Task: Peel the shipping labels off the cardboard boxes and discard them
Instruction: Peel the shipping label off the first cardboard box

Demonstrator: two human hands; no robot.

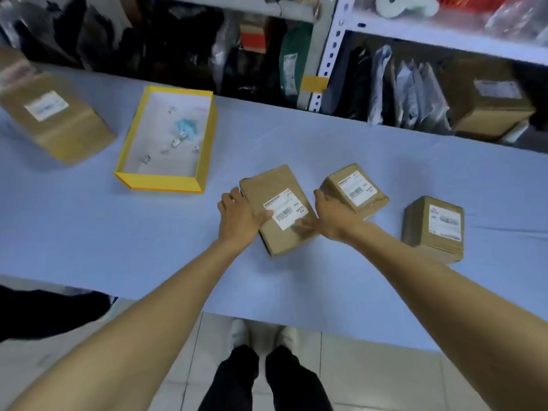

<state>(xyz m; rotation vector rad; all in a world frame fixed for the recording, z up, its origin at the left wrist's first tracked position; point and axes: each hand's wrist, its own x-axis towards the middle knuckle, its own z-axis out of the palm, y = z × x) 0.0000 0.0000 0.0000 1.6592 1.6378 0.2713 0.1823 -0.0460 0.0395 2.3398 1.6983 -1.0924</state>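
Both arms reach straight out over the table point(89, 232), hands close together and palms down. The left hand point(237, 216) grips the left edge of a box point(275, 241), fingers curled over the side and thumb lying on top, touching the label point(286, 213). The right hand point(332, 216) is spread wide, with fairly straight fingers along the box's right side and the thumb stretched onto the top by the label's near corner. The thumb is blurred, so I cannot tell if it lifts the label.

The box lies flat between the hands, its long axis running away from the person, far end leaning left.

Just beyond the right hand sits a second box point(354, 191), and a third box point(433, 229) lies further right. A yellow tray point(160, 182) lies beyond the left hand, to its left.
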